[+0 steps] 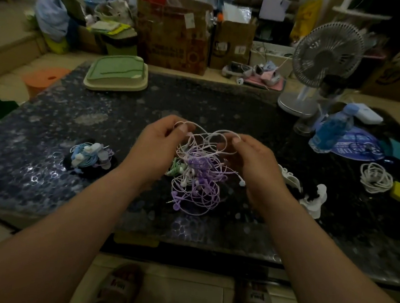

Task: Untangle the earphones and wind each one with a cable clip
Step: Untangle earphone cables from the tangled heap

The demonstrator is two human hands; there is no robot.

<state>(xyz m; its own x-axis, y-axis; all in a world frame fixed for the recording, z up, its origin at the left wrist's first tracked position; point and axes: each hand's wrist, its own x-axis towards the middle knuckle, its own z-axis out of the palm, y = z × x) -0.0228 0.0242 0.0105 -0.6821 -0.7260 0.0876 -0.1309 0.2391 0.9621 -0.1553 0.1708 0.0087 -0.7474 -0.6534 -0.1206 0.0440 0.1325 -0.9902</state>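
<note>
pinching a white loop between thumb and forefinger of the left hand (158, 146), pinching a neighbouring loop the same way in the right hand (250, 159), both raised over the tangle of earphones (197, 174): white, purple and a little green, hanging from the fingers and trailing onto the dark table (53, 141) between the forearms

best done slowly, by the look of it: follow one white cable on from the pinched loop, ease the hands apart only enough to loosen the knot, never tug tight. feed an earbud or plug back through a crossing rather than dragging the whole clump. leave the lower loops lying on the table for slack

around: a bundle of blue and pale cables (89, 156) to the left, well apart, seemingly wound already. white clips (313, 202) just beside the right wrist, likely the next to use. further right a coiled white cable (376, 177) touching a yellow block (399, 190), then a blue bottle (333, 130) and a small fan (326, 53). a green tray (116, 74) at the far edge. nothing lying between hands and clips. real obstacle, probably: purple cables threaded through the white
</note>
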